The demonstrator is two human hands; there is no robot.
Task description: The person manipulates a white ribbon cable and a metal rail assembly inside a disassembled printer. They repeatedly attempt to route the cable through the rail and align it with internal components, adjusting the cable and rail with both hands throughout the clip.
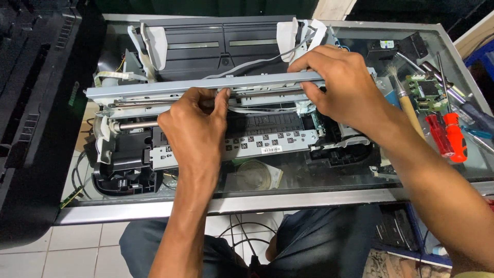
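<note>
A stripped printer mechanism lies on a glass table, its black paper tray at the back. A long grey metal rail runs across its top. My left hand rests on the middle of the mechanism, fingertips curled against the rail's underside near a white flat cable. My right hand grips the rail's right end, fingers over its top and thumb below. The black carriage area sits just under my right wrist.
Right of the printer lie a wooden-handled brush, a small green circuit board, red-handled tools and several screwdrivers. A black printer cover stands at the left. My knees and tiled floor show below the table.
</note>
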